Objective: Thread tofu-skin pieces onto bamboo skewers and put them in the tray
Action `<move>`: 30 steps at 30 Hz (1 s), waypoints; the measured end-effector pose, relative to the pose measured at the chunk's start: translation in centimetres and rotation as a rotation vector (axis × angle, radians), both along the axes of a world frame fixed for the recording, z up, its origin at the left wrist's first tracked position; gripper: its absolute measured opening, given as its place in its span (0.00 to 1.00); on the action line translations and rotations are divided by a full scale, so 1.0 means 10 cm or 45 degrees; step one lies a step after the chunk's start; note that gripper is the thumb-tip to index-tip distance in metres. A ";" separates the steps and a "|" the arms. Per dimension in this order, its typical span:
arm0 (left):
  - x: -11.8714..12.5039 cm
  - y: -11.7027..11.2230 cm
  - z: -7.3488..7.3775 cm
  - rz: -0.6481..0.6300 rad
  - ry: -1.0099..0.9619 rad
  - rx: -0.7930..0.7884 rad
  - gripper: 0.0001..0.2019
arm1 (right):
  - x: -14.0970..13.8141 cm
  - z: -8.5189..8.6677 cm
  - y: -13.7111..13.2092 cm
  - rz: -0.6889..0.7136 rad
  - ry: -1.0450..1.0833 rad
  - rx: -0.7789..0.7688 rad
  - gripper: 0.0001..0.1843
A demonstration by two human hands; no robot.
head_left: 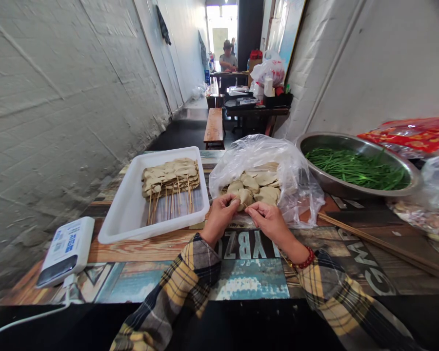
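Note:
My left hand (221,214) and my right hand (269,219) meet at the mouth of a clear plastic bag (278,161) holding several flat beige tofu-skin pieces (258,187). Both hands pinch one beige piece (243,197) between their fingertips, and a thin bamboo skewer may run along it, though I cannot make it out. To the left stands a white rectangular tray (122,214) with a stack of the same pieces threaded on bamboo skewers (170,180).
A steel bowl of green chives (354,168) sits at the right, with red packaging (409,136) behind it and loose bamboo skewers (380,246) in front. A white power bank (66,248) lies at the left. A brick wall runs alongside. A person sits at a far table (229,58).

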State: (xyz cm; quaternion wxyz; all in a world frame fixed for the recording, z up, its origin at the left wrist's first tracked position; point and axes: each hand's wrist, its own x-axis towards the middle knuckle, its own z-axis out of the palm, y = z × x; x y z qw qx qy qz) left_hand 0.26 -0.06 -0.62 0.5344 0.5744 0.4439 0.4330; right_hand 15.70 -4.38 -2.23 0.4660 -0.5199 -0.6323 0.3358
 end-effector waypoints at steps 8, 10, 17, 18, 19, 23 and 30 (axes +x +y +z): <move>0.00 -0.01 0.01 -0.055 -0.029 0.013 0.11 | -0.06 0.01 0.02 -0.017 0.067 -0.042 0.15; 0.01 -0.01 0.01 -0.071 -0.116 -0.046 0.11 | -0.07 0.02 0.03 -0.019 0.131 -0.050 0.16; 0.01 -0.01 0.04 -0.196 -0.541 -0.251 0.15 | -0.09 0.04 0.06 -0.015 0.359 -0.060 0.18; 0.01 -0.01 0.04 -0.207 -0.553 -0.261 0.15 | -0.10 0.03 0.06 -0.018 0.358 -0.054 0.18; 0.01 -0.01 0.04 -0.207 -0.562 -0.272 0.15 | -0.11 0.03 0.06 -0.015 0.351 -0.047 0.18; 0.01 -0.01 0.03 -0.105 -0.603 -0.316 0.15 | -0.11 0.02 0.04 0.053 0.298 -0.085 0.19; -0.03 0.01 0.09 -0.004 -0.673 -0.293 0.16 | -0.11 0.04 -0.01 0.117 0.196 -0.156 0.15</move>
